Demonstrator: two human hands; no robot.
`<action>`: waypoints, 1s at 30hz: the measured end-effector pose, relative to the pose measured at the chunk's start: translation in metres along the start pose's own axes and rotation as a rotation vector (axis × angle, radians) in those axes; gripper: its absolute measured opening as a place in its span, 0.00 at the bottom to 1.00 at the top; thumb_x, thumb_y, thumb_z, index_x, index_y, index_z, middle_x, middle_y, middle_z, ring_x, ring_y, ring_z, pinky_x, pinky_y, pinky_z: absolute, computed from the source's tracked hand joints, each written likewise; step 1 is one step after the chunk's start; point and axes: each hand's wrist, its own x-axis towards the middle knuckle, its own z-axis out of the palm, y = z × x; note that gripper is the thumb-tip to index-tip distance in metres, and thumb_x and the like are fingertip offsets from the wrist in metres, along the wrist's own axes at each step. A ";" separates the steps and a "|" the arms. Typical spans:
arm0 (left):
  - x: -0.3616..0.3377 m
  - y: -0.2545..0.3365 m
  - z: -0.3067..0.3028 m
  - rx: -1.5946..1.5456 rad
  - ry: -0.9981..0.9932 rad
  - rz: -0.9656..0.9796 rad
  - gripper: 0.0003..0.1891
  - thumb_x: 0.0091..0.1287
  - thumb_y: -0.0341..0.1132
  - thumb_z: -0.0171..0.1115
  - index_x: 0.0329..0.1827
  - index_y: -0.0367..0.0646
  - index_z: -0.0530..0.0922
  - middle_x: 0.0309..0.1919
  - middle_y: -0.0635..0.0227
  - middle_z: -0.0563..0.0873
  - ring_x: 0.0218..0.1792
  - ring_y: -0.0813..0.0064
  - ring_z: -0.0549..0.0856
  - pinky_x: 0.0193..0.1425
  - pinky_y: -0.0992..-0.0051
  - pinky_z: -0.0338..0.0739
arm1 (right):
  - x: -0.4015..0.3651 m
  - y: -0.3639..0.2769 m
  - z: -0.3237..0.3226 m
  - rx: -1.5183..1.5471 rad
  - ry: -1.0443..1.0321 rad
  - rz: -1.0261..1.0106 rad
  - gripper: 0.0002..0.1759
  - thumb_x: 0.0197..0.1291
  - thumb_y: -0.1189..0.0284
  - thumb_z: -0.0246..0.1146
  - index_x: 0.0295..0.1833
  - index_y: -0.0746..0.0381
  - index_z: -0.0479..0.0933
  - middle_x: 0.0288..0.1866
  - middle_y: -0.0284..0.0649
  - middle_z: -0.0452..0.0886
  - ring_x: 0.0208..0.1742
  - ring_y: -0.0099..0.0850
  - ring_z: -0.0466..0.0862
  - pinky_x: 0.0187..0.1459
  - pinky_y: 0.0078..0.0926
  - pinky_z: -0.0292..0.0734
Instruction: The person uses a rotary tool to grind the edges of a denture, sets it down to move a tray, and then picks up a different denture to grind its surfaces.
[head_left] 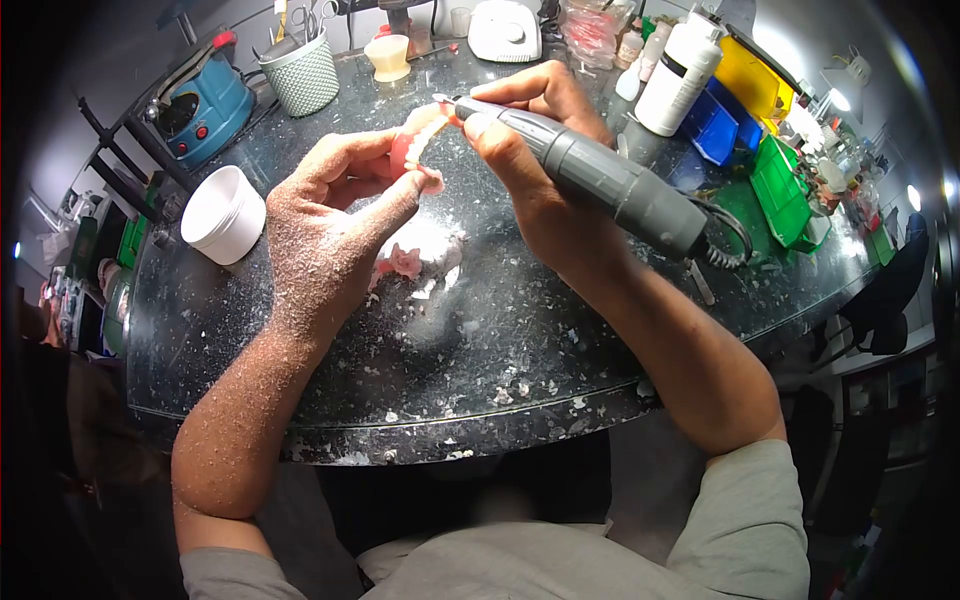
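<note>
Work item: denture [418, 140], held above bench [560, 330], pinched in left hand [330, 215] between thumb and fingers. Probably light, rigid, brittle; thin edges likely chip-prone; dust likely makes surface slippery. Best hold: pink base, clear of teeth. Right hand [530, 130]: closed around handpiece [600, 180], tip at denture's upper edge. Left hand, forearm coated in grit. Second pink piece [405, 262] on bench amid white dust.
Containers: white tub [222, 213], contents not visible; mesh cup [300, 72], upright tools inside; coloured bins [750, 75], contents unclear; white bottle [680, 78] beside bins.
</note>
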 end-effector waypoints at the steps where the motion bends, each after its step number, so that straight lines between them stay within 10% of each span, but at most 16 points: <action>1: 0.000 0.000 0.000 -0.004 -0.005 -0.002 0.15 0.65 0.25 0.70 0.54 0.33 0.82 0.42 0.59 0.90 0.46 0.73 0.91 0.56 0.73 0.84 | 0.000 0.000 0.000 -0.001 -0.001 -0.005 0.12 0.69 0.69 0.64 0.52 0.65 0.74 0.43 0.39 0.84 0.45 0.20 0.82 0.48 0.19 0.77; 30: 0.004 -0.014 -0.005 0.060 0.073 0.058 0.18 0.67 0.25 0.68 0.60 0.37 0.82 0.55 0.62 0.83 0.58 0.70 0.85 0.66 0.71 0.80 | 0.002 -0.001 0.001 0.167 0.015 0.112 0.11 0.70 0.72 0.63 0.50 0.66 0.72 0.43 0.41 0.82 0.44 0.22 0.82 0.48 0.22 0.78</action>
